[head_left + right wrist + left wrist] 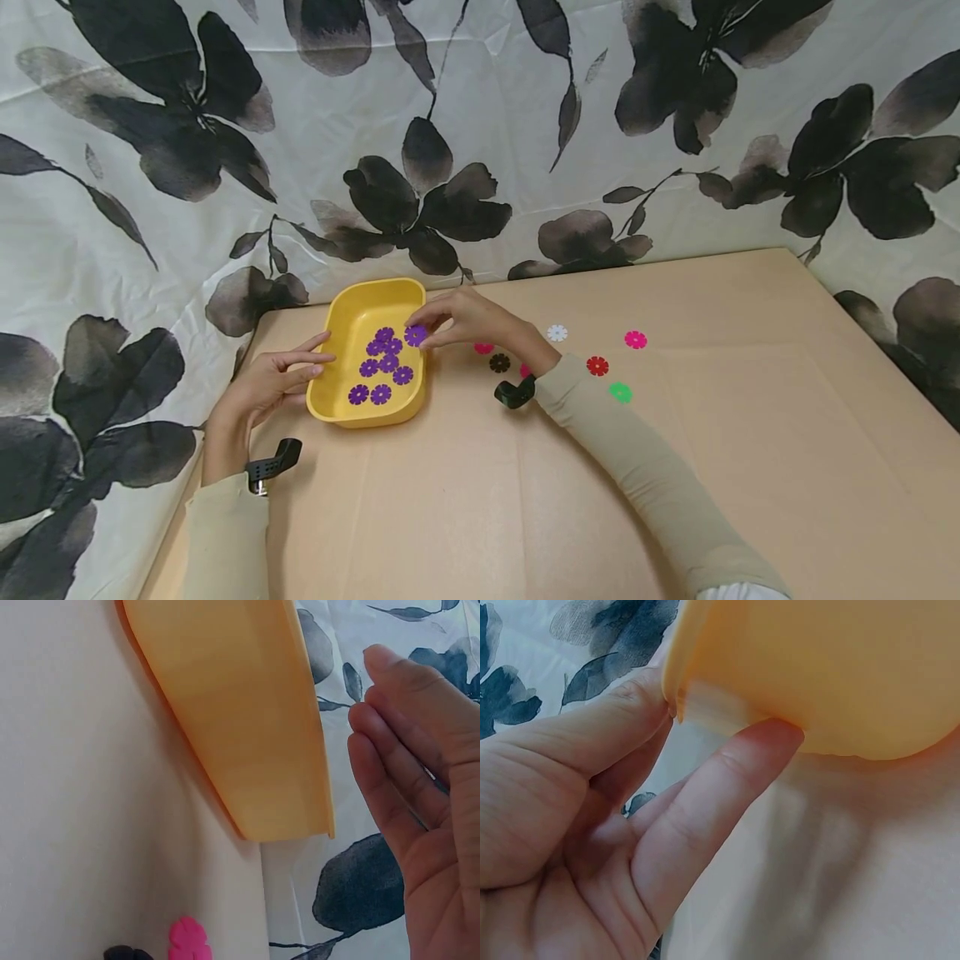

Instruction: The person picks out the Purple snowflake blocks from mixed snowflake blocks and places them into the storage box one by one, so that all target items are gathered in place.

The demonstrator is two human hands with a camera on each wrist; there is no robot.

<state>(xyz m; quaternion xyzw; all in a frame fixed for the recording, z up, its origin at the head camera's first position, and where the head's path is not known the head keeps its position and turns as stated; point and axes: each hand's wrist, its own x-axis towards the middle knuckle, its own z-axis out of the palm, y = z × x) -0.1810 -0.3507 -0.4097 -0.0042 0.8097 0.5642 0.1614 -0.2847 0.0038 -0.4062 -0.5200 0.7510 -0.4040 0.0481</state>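
Observation:
A yellow tray (416, 406) stands at the table's back left, with several purple flower-shaped pieces (381, 394) lying inside. My left hand (279, 379) holds the tray's left side; in the left wrist view its thumb is at the rim and a finger (742, 765) touches the wall lower down. Over the tray's right rim, my right hand (468, 321) pinches one purple flower (416, 336) between thumb and fingertips. That flower is hidden in the right wrist view, where the right hand (427, 772) appears beside the tray's outer wall (247, 720).
Right of the tray lie loose flowers: white (557, 333), black (499, 362), red (597, 366), green (620, 392) and several pink (635, 339). The right forearm passes over the table (465, 500) near them. A floral cloth (495, 108) hangs behind the table's back edge.

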